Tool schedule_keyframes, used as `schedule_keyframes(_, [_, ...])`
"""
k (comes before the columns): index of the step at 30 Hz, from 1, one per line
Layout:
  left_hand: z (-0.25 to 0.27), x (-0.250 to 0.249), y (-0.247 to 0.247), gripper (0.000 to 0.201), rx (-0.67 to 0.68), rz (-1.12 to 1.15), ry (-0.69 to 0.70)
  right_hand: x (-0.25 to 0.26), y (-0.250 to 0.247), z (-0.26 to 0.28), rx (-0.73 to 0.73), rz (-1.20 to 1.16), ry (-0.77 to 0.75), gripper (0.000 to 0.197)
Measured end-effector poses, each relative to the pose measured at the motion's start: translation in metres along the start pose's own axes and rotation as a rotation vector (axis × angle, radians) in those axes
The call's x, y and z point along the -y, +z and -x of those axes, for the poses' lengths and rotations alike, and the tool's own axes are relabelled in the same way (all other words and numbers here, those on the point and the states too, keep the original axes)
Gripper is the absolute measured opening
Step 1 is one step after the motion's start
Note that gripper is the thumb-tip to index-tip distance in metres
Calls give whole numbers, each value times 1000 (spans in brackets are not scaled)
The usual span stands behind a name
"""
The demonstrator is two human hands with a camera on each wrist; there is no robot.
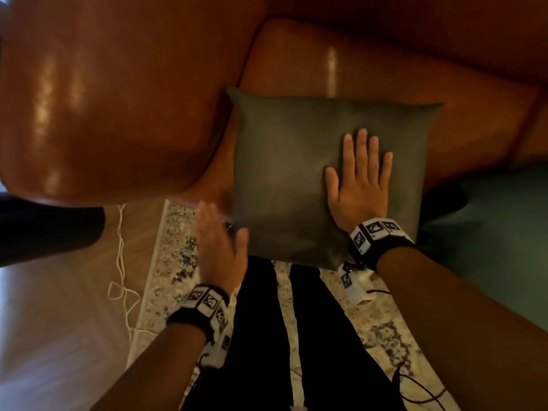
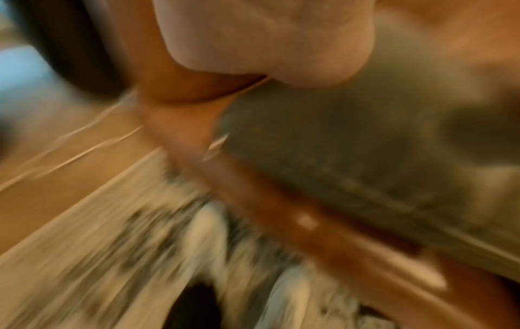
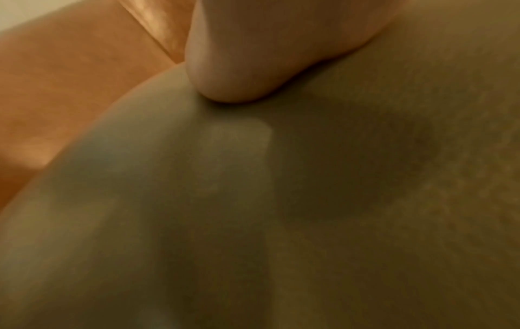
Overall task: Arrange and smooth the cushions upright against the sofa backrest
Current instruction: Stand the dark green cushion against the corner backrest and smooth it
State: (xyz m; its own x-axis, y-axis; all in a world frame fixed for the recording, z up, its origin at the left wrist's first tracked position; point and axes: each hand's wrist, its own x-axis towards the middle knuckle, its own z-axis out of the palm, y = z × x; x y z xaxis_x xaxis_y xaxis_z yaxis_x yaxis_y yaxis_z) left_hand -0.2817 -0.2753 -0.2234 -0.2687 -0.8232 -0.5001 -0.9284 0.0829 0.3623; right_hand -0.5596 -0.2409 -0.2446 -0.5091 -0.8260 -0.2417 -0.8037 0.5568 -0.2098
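A square olive-grey cushion (image 1: 296,173) lies on the seat of an orange-brown leather sofa (image 1: 370,72), its near edge hanging past the seat front. My right hand (image 1: 360,170) lies flat on the cushion's right half, fingers straight and slightly spread. My left hand (image 1: 221,238) is open at the cushion's near left corner, blurred, its thumb beside the cushion edge. The right wrist view is filled by the cushion (image 3: 253,211) under my palm. In the left wrist view the cushion (image 2: 351,144) and the sofa's front edge are blurred.
A broad leather armrest (image 1: 98,99) bulges at the left. A teal cushion (image 1: 498,232) sits at the right edge. Below are a patterned rug (image 1: 175,262), wood floor with a thin white cord (image 1: 120,262), and my legs in black trousers (image 1: 267,336).
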Motion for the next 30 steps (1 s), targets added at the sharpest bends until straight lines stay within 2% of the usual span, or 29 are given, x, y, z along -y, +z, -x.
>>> schedule_keyframes(2, [-8,-37,-3,88,-9,-63,353,-3,-1,-3,11,-4,-10,69])
schedule_keyframes(3, [-11,-46,1,86,9,-126,484,-7,-2,-5,17,-9,-14,70])
schedule_keyframes(4, [-11,-47,6,85,29,-183,522,-11,-3,-8,34,-20,-19,70])
schedule_keyframes(7, [2,0,18,91,135,-254,326,-21,-6,-11,64,-52,-51,70])
schedule_keyframes(11, [25,47,8,113,298,-87,-17,-16,-8,0,65,-57,-34,70])
schedule_keyframes(12, [23,49,0,111,322,-30,-78,-16,-12,1,84,-75,-33,70])
schedule_keyframes(14, [13,44,-15,95,351,55,-126,-23,-23,0,124,-170,-50,68])
schedule_keyframes(16, [-5,26,-28,78,330,109,-117,-35,-39,1,45,-288,-49,61])
schedule_keyframes(18, [-30,-3,-40,73,302,196,-124,-51,-47,4,-128,-297,83,58])
schedule_keyframes(20, [-65,-28,-47,73,212,262,-41,-67,-51,6,-152,-392,363,77])
schedule_keyframes(22, [-100,-44,-49,75,131,252,51,-74,-56,7,13,-624,696,107])
schedule_keyframes(24, [-123,-53,-50,84,159,248,-23,-75,-63,4,196,-801,908,110])
schedule_keyframes(26, [-124,-72,-58,100,214,296,-157,-76,-69,-2,225,-927,950,107])
schedule_keyframes(28, [-116,-103,-76,112,270,293,-241,-73,-80,-9,197,-987,937,116])
schedule_keyframes(30, [-117,-125,-93,106,247,365,-230,-69,-97,-16,120,-1039,896,123])
